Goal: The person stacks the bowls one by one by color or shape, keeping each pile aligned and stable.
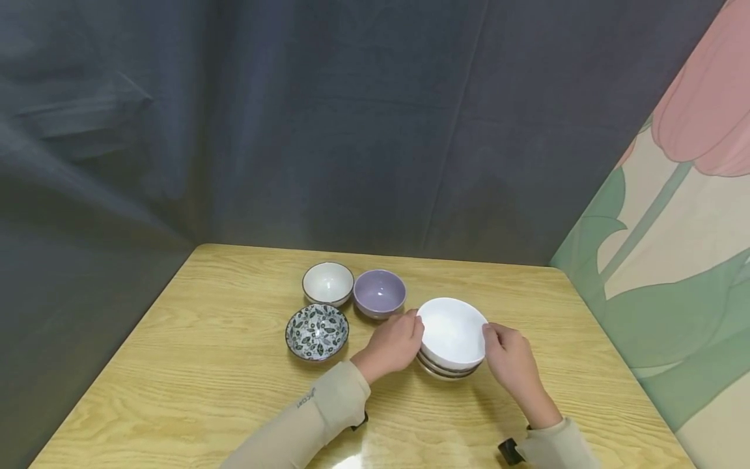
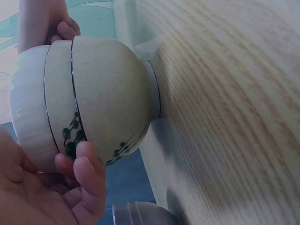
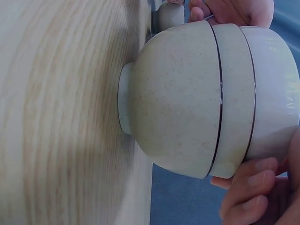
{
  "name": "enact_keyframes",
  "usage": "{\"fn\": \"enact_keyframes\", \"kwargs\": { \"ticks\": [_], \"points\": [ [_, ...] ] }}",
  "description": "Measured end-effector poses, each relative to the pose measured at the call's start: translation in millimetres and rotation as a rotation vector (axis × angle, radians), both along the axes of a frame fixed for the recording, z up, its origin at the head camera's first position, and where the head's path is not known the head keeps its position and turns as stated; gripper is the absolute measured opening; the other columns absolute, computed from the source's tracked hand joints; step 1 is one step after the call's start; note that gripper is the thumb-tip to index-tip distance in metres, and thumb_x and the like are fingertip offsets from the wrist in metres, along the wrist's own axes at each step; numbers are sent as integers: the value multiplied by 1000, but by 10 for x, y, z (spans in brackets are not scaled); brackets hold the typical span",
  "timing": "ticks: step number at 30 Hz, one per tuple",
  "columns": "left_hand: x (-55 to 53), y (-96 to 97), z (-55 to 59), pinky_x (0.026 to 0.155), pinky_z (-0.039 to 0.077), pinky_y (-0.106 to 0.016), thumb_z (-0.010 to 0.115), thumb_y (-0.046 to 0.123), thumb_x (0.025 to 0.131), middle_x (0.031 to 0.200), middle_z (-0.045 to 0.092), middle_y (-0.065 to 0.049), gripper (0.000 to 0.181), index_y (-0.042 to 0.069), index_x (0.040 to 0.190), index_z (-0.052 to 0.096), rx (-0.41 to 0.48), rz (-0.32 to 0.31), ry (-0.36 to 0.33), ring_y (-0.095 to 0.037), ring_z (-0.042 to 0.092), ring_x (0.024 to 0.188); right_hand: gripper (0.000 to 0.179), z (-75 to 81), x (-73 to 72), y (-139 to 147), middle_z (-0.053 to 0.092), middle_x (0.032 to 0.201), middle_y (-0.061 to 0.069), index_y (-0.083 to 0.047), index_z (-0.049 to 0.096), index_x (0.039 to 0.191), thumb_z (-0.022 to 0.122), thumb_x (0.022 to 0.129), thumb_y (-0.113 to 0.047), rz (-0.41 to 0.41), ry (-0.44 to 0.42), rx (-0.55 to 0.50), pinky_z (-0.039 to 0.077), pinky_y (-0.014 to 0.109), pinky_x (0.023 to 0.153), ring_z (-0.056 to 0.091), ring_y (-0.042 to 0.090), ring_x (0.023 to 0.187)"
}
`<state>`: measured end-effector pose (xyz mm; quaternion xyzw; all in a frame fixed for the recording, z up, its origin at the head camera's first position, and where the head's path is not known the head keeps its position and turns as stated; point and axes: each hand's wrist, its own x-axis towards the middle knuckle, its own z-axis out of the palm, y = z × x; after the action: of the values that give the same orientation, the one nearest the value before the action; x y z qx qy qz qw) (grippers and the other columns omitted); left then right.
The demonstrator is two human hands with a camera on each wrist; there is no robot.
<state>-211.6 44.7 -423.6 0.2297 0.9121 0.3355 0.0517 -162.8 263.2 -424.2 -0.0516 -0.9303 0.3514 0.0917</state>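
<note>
A stack of bowls stands upright on the wooden table, a plain white bowl (image 1: 452,332) on top. Under it sit two speckled beige bowls (image 2: 108,79) with dark rims, nested one in the other; green leaves are painted on their sides. My left hand (image 1: 398,342) grips the white bowl's rim at the left, fingertips against the bowls' side in the left wrist view. At the opposite side my right hand (image 1: 511,358) holds the white bowl's rim, its curled fingers (image 3: 248,187) beside the upper speckled bowl. The stack's foot (image 3: 124,98) appears to touch the table.
Left of the stack are a purple bowl (image 1: 379,293), a white bowl with a dark rim (image 1: 328,283) and a leaf-patterned bowl (image 1: 317,332), close together. A dark curtain (image 1: 375,130) hangs behind the table (image 1: 193,378); a flower-printed panel (image 1: 691,293) borders the right.
</note>
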Motion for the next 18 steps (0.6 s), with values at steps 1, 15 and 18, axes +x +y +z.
{"fn": "enact_keyframes", "kwargs": {
  "ticks": [1,15,18],
  "points": [
    [-4,6,0,92,54,-42,26,24,108,106,68,-14,46,-2,127,59,1,-2,-4,-27,67,102,50,-2,-1,1,61,75,14,12,62,126,34,107,-25,-3,2,-3,41,30,56,48,21,64],
    [16,19,-25,85,56,-42,27,21,107,97,66,-13,41,-2,114,61,-16,4,35,-28,67,98,50,2,11,-14,51,67,10,10,64,124,33,108,-25,-4,-28,-36,36,30,50,39,18,56],
    [9,21,-21,82,56,-41,28,21,107,94,66,-12,41,-1,113,61,-12,5,45,-27,67,94,49,13,3,-10,45,64,7,9,65,121,32,108,-24,-2,-30,-33,36,30,51,38,18,56]
  ]
}}
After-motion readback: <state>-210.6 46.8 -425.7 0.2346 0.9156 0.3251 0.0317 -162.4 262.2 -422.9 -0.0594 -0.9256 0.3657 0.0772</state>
